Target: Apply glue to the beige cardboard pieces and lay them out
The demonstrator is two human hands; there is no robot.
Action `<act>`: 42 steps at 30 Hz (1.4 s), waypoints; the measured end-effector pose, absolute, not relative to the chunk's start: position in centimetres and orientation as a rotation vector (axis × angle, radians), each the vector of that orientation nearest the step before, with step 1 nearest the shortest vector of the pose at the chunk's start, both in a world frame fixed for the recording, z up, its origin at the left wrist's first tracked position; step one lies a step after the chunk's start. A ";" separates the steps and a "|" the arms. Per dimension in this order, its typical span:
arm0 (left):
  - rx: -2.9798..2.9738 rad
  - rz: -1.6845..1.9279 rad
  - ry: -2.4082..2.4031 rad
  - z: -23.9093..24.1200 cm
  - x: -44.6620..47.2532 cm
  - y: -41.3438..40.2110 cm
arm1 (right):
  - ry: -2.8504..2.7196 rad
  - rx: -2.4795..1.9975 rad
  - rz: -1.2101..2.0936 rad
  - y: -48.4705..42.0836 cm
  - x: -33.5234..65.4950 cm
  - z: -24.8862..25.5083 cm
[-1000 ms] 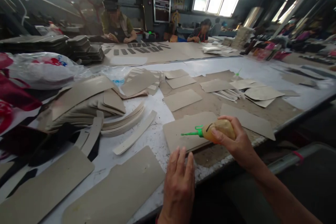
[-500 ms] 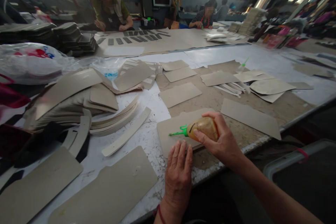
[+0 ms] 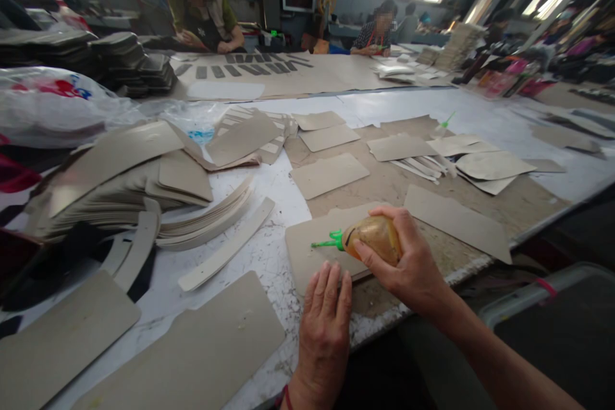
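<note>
My right hand (image 3: 408, 266) is wrapped round a small amber glue bottle (image 3: 375, 236) with a green nozzle (image 3: 325, 243) that points left, just above a grey cardboard panel (image 3: 307, 250) lying near the table's front edge. My left hand (image 3: 325, 320) lies flat, fingers stretched out and together, with its fingertips on the near edge of that panel. Nothing is in the left hand.
Stacks of curved grey card strips (image 3: 202, 218) and large panels (image 3: 192, 346) lie to the left, loose card pieces (image 3: 456, 218) to the right. A plastic bag (image 3: 57, 106) sits at the far left. Two people (image 3: 202, 9) work at the table's far side. The table edge (image 3: 528, 230) runs along the right.
My view has tilted down a little. The bottle and my right hand have moved left and lower, onto the panel. My left hand has slid forward until its fingertips touch the panel.
</note>
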State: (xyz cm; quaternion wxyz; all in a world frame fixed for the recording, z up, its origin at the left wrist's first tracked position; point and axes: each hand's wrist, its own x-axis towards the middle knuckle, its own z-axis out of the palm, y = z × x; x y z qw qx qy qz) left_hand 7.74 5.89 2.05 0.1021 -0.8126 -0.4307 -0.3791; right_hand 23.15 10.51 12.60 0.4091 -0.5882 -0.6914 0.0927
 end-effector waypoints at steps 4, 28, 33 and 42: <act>-2.405 -1.127 -1.259 1.8 7.8 5.9 | -1.747 -1.455 0.301 10.5 22.4 12.7; -2.497 -1.041 -1.099 -0.5 6.5 6.6 | -1.150 -1.755 0.440 7.6 34.0 12.1; -2.512 -1.047 -1.099 -0.4 6.5 6.8 | -1.234 -1.814 0.295 8.0 34.6 11.9; -2.520 -1.146 -1.183 -0.5 6.8 6.6 | -1.363 -1.775 0.243 9.4 33.7 11.6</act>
